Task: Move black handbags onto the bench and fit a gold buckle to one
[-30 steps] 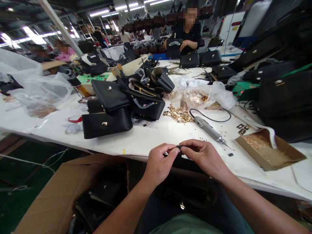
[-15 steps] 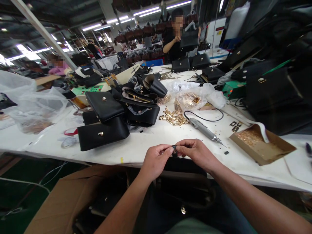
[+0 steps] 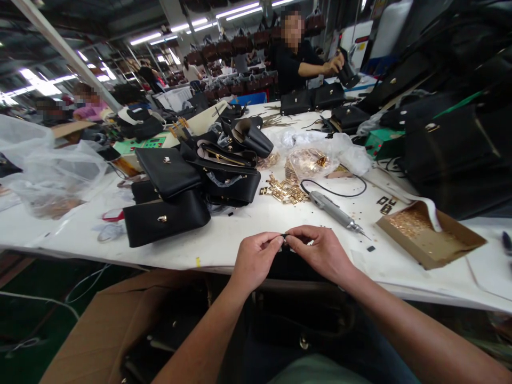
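My left hand [image 3: 258,258] and my right hand [image 3: 318,250] meet at the front edge of the white table, fingertips pinched together. Between them is a small dark piece [image 3: 284,237], mostly covered by the fingers; its exact kind cannot be made out. Just below the hands a black handbag [image 3: 296,264] lies at the table edge and reaches down toward my lap, where a gold clasp [image 3: 304,342] shows. To the right of my hands rests a grey electric screwdriver [image 3: 336,210] with its cord. Beyond them lies a pile of gold metal buckles [image 3: 284,189].
Black handbags [image 3: 168,216] are stacked at left. A cardboard tray [image 3: 432,250] of small gold parts stands at right, near a green box [image 3: 384,143]. More black bags [image 3: 452,154] fill the far right. An open carton [image 3: 100,330] sits below. Across the table a co-worker [image 3: 296,64] handles a bag.
My hands stay together at the table edge, with the fingers slightly shifted on the small dark piece. The co-worker has swung the bag down and toward the right.
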{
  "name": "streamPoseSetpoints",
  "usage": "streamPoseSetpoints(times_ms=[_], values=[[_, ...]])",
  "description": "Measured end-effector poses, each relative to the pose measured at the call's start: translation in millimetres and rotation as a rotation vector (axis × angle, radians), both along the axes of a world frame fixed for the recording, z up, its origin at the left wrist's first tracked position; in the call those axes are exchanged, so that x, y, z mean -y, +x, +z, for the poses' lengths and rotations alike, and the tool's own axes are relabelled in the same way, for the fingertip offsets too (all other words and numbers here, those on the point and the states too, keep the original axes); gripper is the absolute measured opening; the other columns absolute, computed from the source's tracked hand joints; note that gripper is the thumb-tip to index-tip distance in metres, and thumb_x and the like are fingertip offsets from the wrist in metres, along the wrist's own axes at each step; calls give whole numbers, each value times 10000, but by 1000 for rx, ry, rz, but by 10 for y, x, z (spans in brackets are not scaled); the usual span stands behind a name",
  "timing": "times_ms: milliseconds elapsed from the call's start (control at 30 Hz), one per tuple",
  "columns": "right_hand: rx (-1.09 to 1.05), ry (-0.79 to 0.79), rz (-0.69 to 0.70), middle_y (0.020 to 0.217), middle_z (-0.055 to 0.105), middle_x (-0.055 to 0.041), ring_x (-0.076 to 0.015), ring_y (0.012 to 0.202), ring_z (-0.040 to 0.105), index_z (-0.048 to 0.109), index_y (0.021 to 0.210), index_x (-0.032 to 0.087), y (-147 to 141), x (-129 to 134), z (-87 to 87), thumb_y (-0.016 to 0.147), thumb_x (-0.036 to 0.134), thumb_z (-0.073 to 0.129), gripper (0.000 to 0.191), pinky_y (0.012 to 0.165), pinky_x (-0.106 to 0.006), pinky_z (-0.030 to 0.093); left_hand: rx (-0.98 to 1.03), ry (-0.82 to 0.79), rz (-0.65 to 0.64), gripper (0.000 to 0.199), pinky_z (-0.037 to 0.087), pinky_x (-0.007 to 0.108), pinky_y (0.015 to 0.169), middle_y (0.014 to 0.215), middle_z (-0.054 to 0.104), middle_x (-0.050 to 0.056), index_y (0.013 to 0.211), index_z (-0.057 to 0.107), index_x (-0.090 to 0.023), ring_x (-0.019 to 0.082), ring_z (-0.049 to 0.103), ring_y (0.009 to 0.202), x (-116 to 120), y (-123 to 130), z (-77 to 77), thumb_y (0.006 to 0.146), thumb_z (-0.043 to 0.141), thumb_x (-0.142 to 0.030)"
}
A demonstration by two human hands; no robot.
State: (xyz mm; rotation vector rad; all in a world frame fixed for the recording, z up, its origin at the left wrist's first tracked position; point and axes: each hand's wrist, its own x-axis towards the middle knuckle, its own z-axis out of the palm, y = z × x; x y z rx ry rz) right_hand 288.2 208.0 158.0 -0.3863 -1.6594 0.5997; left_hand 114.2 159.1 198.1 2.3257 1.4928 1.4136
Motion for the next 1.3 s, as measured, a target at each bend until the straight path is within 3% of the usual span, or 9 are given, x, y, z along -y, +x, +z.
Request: streamPoseSetpoints(times_ms=[167, 467, 1133, 1300], values=[[30, -6, -10, 779, 695, 21, -113, 707, 611, 769, 853, 183, 3, -31, 35, 889, 290, 615, 191, 661, -223, 434, -14, 5, -37, 320, 474, 248, 755, 883, 721, 21, 1064, 778, -163, 155, 644, 813, -24, -15, 5, 951, 611, -412], [48, -5, -28, 731, 657, 28, -109, 671, 566, 755, 826, 190, -29, -116, 34, 893, 293, 594, 203, 619, -230, 412, 109, -101, -110, 243, 491, 230, 709, 813, 714, 53, 968, 761, -100, 143, 653, 737, -23, 69, 152, 877, 659, -301], [-5, 18, -163, 755, 674, 40, -110, 701, 597, 769, 844, 199, -64, -188, 21, 847, 244, 589, 186, 680, -227, 437, 111, 6, -46, 239, 499, 247, 706, 836, 715, 46, 946, 740, -125, 154, 654, 755, -163, 110, 40, 886, 660, -342], [-12, -54, -73, 725, 654, 19, -123, 686, 573, 757, 816, 177, -49, -233, 18, 856, 279, 581, 207, 643, -236, 417, 88, -14, -41, 239, 499, 245, 717, 837, 714, 46, 942, 737, -127, 153, 654, 757, -183, 149, 62, 887, 643, -340]])
